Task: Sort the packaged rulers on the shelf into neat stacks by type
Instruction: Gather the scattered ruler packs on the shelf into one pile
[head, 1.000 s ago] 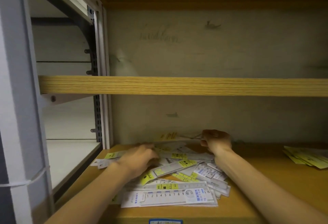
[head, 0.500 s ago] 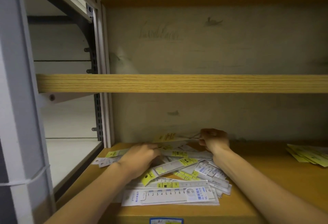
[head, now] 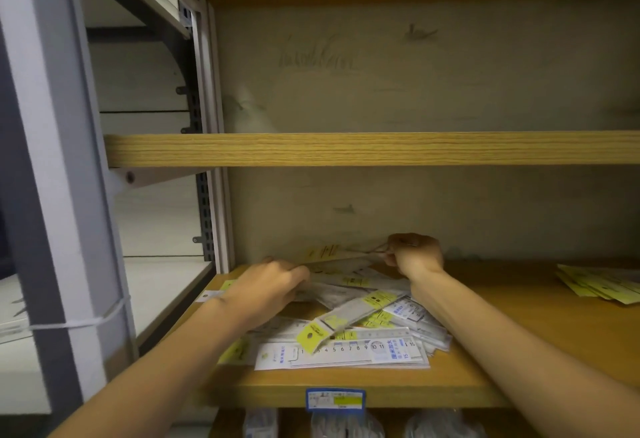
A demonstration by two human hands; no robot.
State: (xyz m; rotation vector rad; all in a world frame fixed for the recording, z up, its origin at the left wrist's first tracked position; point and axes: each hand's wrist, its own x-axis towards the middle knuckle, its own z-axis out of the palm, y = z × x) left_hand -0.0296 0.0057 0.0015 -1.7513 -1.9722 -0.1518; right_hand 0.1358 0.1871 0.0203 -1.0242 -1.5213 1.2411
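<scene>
Rulers in clear packets lie in a loose heap on the wooden shelf, toward its left end and reaching from near the back wall almost to the front edge. The packets cross one another at many angles; some carry yellow header cards, others white cards with blue print. A white-and-blue packaged ruler lies lowest in view, roughly parallel to the front edge, its numbered scale readable. The left hand rests palm down on the left part of the heap, fingers curled over several packets; whether it grips any one of them cannot be told. The right hand is closed in a fist at the back of the shelf, near the wall, pinching the end of a yellow-carded packet that sticks out to the left, lifted a little above the heap. A separate small stack of yellow packets sits at the shelf's right end, well apart. A blue-framed label is fixed to the front edge.
</scene>
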